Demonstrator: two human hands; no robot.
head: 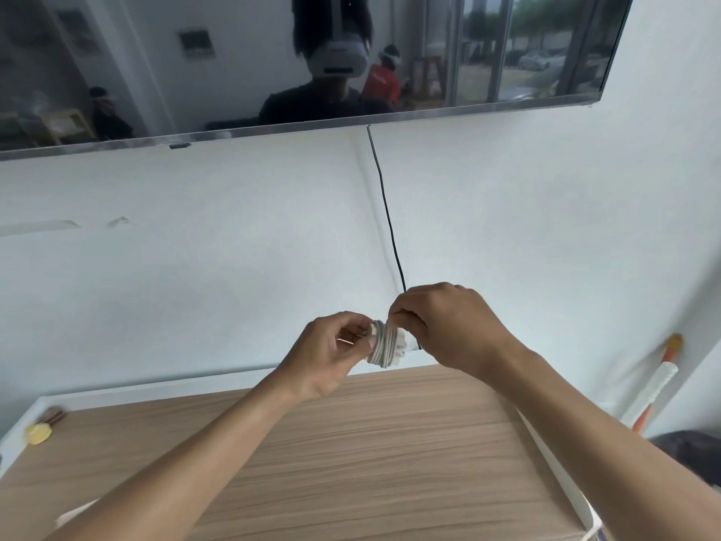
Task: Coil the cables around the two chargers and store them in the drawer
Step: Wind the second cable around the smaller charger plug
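Observation:
A white charger (400, 342) with its white cable (383, 345) wound in several turns around it is held up in front of the wall, above the far edge of the wooden cabinet top (351, 454). My left hand (331, 353) grips the charger's left end between thumb and fingers. My right hand (448, 326) pinches the cable at the top of the coil. A second charger and the drawer are not in view.
A wall-mounted TV (273, 64) hangs above, with a black cord (384, 205) running down the wall behind my hands. A small yellow object (39, 433) lies at the cabinet's left edge. An orange-and-white stick (655, 384) leans in the right corner.

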